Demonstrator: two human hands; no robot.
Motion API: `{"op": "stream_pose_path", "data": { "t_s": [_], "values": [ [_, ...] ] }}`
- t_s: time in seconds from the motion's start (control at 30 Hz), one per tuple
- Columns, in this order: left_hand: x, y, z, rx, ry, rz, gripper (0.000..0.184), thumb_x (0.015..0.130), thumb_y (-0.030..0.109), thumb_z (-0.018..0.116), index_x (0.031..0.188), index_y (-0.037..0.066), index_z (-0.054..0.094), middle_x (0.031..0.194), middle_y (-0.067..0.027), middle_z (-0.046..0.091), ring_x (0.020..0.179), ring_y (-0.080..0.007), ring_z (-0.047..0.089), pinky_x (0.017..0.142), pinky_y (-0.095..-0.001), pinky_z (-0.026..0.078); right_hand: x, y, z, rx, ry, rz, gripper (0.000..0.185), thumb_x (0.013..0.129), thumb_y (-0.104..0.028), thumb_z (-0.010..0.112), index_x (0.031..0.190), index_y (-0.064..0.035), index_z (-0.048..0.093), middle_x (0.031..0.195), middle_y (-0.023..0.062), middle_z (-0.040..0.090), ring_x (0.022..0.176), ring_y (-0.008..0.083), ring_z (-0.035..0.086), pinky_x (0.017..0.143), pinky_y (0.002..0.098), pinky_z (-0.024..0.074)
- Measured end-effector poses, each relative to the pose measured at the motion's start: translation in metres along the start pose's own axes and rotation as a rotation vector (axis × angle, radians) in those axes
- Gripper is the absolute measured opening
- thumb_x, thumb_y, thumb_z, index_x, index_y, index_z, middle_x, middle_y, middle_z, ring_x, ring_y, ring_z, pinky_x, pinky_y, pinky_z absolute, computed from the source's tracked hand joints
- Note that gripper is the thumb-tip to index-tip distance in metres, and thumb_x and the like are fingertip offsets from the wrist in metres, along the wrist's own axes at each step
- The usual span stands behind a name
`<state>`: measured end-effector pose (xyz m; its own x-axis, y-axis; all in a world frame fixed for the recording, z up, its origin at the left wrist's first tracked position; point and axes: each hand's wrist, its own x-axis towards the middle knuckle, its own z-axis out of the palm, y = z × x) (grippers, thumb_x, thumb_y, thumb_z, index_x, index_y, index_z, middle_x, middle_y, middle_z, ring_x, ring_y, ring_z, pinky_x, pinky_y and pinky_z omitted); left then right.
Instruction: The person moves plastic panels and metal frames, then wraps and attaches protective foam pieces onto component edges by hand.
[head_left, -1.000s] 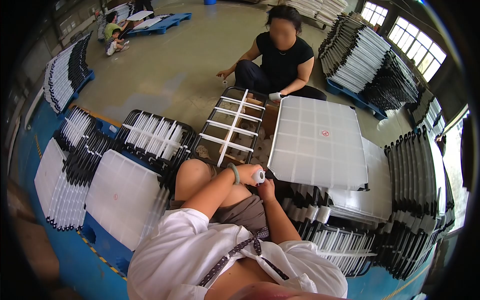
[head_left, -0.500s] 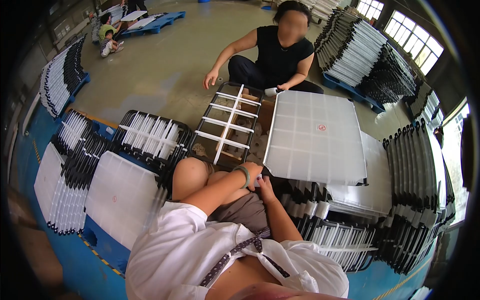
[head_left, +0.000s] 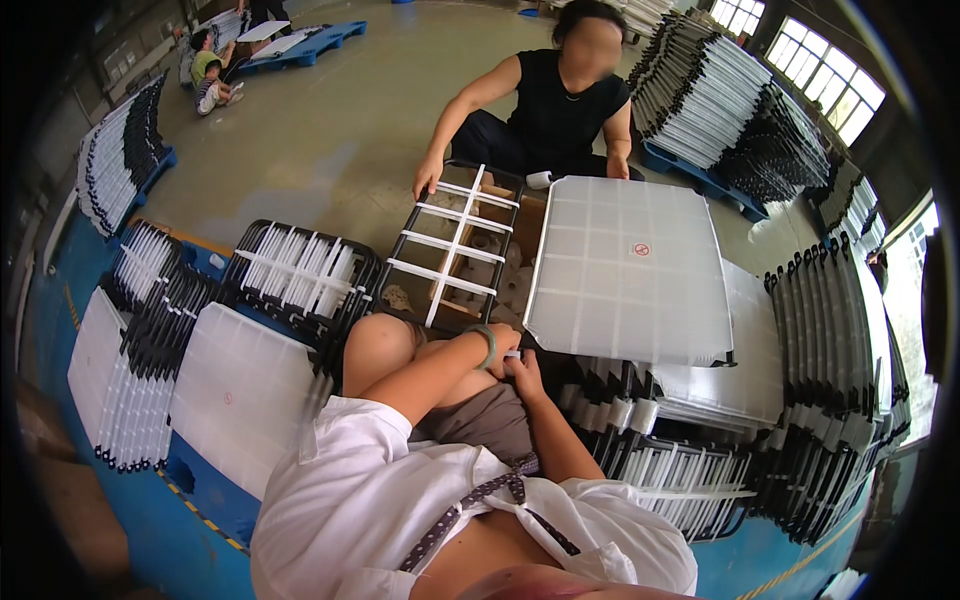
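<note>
My left hand (head_left: 505, 343), with a green bangle at its wrist, is closed at the near corner between a black-rimmed frame and a white panel. My right hand (head_left: 525, 372) meets it there, fingers closed on the same small white plastic piece (head_left: 514, 354). Most of that piece is hidden by the fingers. The frame (head_left: 448, 272), crossed by white slats, lies to the left. To the right is the translucent white panel (head_left: 630, 275) with a small red sign. Another white plastic piece (head_left: 540, 180) sits at the far corner between them.
A co-worker (head_left: 570, 110) in black sits opposite, one hand on the frame's far left corner, the other at the panel's far edge. Below the frame is a cardboard box (head_left: 535, 215) with white parts. Folded racks (head_left: 295, 270) stand left; more stacks (head_left: 825, 340) stand right.
The co-worker's one hand has come down onto the frame's far corner; the other has left the far white piece for the panel's edge. My right hand's fingers have drawn in around the near piece.
</note>
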<state>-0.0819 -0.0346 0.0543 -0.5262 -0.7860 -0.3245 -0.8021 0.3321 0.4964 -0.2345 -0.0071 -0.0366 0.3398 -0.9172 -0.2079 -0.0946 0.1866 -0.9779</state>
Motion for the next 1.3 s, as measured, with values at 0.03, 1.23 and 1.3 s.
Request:
{"op": "stream_pose_path", "data": {
  "t_s": [0.03, 1.23, 1.3],
  "values": [
    [-0.001, 0.0, 0.001, -0.035, 0.009, 0.002, 0.055, 0.044, 0.028, 0.081, 0.088, 0.004, 0.059, 0.088, -0.015, 0.062, 0.086, -0.0293, 0.059, 0.074, -0.0347, 0.047, -0.001, -0.001, 0.0, -0.037, 0.013, 0.009, 0.039, 0.081, -0.024, 0.058, 0.104, 0.0032, 0.042, 0.086, 0.009, 0.053, 0.076, 0.015, 0.051, 0.065, 0.026, 0.0428],
    [0.038, -0.05, 0.013, 0.032, -0.141, -0.089, 0.075, 0.059, 0.054, 0.069, 0.108, 0.0, 0.053, 0.109, -0.021, 0.056, 0.103, -0.0316, 0.054, 0.088, -0.0352, 0.041, 0.005, 0.003, 0.005, 0.359, 0.033, 0.312, 0.054, 0.067, 0.002, 0.066, 0.114, 0.0047, 0.041, 0.1, 0.0122, 0.056, 0.09, 0.0216, 0.056, 0.078, 0.0331, 0.0467],
    [0.039, -0.049, 0.012, 0.089, -0.159, -0.056, 0.077, 0.053, 0.049, 0.075, 0.109, 0.0, 0.053, 0.109, -0.0196, 0.057, 0.102, -0.0307, 0.054, 0.087, -0.0349, 0.042, 0.011, 0.023, 0.002, 0.348, 0.037, 0.27, 0.056, 0.064, 0.006, 0.066, 0.115, 0.0056, 0.041, 0.1, 0.0127, 0.056, 0.091, 0.023, 0.056, 0.078, 0.0341, 0.0475]
  ]
}}
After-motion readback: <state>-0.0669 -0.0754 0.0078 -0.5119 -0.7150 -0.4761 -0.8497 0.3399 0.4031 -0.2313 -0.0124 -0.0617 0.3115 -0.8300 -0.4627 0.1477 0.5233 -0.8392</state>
